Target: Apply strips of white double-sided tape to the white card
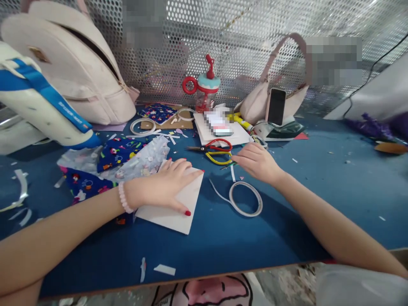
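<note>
My left hand (165, 187) lies flat with spread fingers on a white square board (183, 221). Patterned blue fabric (87, 182), its pale underside partly turned up, lies beside and behind the board. Over on the right, my right hand (259, 163) has its fingers drawn together by the yellow handle loop of scissors (219, 146) with red and yellow handles. A thin green thing (230, 165) with a dark tip shows at those fingertips; whether they grip it is unclear. Between the hands, a roll of white tape (259, 204) lies flat with its end loose.
A cream backpack (92, 80) and a tilted white-and-blue bottle (41, 106) stand at left. Behind are a red-handled cup (207, 91), a lit phone (219, 125) on white sheets, and a handbag (255, 102) with a dark-screened phone (276, 106). Paper scraps (164, 269) lie about.
</note>
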Available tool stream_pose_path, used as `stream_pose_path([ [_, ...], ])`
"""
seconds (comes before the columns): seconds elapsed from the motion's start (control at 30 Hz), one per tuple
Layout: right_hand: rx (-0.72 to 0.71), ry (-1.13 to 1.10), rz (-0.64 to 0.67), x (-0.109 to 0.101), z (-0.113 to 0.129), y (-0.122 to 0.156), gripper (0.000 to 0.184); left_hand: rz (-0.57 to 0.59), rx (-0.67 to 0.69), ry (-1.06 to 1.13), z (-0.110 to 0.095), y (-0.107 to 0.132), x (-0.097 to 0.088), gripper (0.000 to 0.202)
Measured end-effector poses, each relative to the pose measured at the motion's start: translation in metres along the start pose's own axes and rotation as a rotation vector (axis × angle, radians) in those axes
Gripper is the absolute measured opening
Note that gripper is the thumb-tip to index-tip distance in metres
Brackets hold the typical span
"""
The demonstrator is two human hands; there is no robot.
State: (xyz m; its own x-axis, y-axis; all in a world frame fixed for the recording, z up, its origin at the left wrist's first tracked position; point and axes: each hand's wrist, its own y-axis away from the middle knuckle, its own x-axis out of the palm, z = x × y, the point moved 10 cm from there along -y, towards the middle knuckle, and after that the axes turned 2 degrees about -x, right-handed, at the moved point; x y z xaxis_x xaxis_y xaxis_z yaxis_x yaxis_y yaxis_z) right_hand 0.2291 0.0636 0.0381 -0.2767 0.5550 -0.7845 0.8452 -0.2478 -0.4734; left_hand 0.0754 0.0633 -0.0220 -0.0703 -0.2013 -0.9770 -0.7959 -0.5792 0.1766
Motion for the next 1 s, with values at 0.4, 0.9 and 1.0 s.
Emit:
stream_pose_path([
  [0.4, 0.589, -0.165, 0.463, 0.039, -0.081, 0.087, 0.03, -0.458, 0.063, 0.017, -0.001, 0.025, -0.082, 0.063],
  [0.9, 0.685, 0.127, 1.03, 0.057, -0.092, 0.123, 0.041, -0.51, 0.24, -0.467, -0.062, 0.068, -0.103, 0.036],
  [1.0, 0.631, 0.168, 0.905, 0.052, -0.088, 0.11, 0.036, -0.542, 0.183, -0.517, -0.088, 0.062, -0.072, 0.025],
])
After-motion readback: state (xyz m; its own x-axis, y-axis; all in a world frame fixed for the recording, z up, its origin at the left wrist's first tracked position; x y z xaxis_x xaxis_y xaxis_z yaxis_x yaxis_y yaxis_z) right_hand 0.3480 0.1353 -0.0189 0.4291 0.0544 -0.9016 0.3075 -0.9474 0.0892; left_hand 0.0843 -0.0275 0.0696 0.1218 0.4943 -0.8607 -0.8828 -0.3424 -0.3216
